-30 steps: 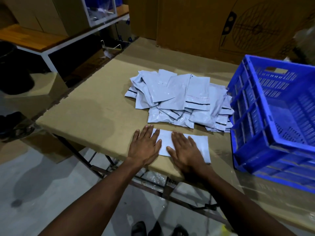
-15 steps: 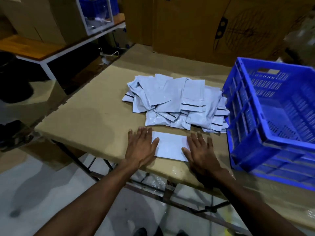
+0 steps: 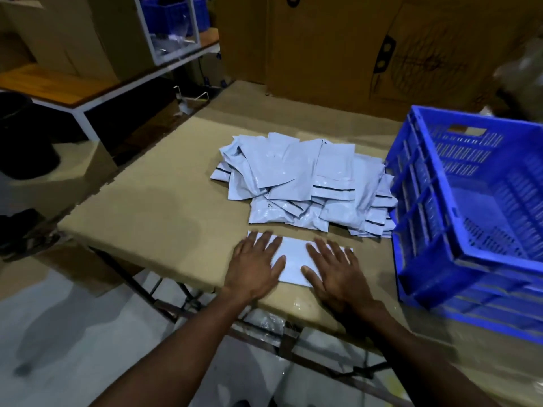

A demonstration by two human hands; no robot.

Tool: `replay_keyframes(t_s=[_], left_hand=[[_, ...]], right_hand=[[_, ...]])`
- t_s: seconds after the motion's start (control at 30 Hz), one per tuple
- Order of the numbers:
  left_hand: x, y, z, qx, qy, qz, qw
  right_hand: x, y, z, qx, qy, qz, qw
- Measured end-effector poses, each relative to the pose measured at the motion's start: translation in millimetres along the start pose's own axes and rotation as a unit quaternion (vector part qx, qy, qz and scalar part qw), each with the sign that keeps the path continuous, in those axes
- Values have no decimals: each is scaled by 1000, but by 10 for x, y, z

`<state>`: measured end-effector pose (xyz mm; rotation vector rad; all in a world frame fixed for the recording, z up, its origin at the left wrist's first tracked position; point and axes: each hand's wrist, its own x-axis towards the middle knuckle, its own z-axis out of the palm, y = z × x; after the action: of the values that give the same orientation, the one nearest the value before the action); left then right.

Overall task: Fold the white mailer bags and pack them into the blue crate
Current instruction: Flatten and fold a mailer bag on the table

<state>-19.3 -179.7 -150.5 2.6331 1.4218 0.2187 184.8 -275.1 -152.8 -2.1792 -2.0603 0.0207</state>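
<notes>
A single white mailer bag lies flat at the near edge of the table, pinned under both palms: the left hand covers its left end and the right hand its right end, all fingers straight and spread, pressing down and curled round nothing. The bag looks thin, light and limp — a slick plastic film that should crease easily but may spring open or slide on the board, so it is probably best taken by pinching one short end and drawing it over while the other palm anchors the fold. Just beyond it sits a loose pile of mailer bags, overlapping at all angles, dark sealing strips showing on several; its right side reaches the wall of the blue crate, which stands on the table's right — its inside appears bare, though only part shows. The tabletop is covered in brown cardboard sheet over a metal folding frame. Behind stand large cardboard boxes, and to the left a wooden-topped bench in a dim storeroom.
</notes>
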Motion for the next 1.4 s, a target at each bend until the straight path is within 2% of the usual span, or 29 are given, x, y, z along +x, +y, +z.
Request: replay_keyframes(t_s=[0.2,0.3,0.4,0.53,0.6,0.7,0.77,0.83,0.93,1.0,1.13,1.27,1.4], left_hand=[[-34,-134,-47,0,-31,-19,999],[-27,-118,-67,4,-50,-22,999],[5,-138,-94,6,-71,-21,997],[-14,-197,-171,-17,-95,4,995],[-64,-234,-178,-50,-74,46,995],[-132,-315,-145,-67,14,104,992],[-119,-360,-117,-74,54,118,989],[-91,-386,-105,-109,49,96,988],[-72,-421,-74,-161,69,77,982],[-67,-447,-59,-193,73,75,976],[-81,-421,-67,-208,75,62,973],[-143,-296,-75,-215,142,-11,966],[-186,-208,-85,-162,199,-75,964]], right_hand=[[-42,230,-88,13,-64,20,998],[-35,147,-151,-16,-62,-45,997],[11,45,-115,27,-93,-137,986],[54,24,-177,69,-93,-140,983],[51,40,-247,55,-98,-139,984],[66,42,-311,64,-97,-122,986],[65,32,-317,59,-73,-137,986],[28,-3,-334,25,-3,-210,977],[-68,-47,-382,-49,78,-353,931],[-66,-11,-381,-83,83,-387,915],[125,100,-314,-110,41,-346,931],[275,90,-465,-63,93,-311,944],[256,24,-792,-22,116,-260,958]])
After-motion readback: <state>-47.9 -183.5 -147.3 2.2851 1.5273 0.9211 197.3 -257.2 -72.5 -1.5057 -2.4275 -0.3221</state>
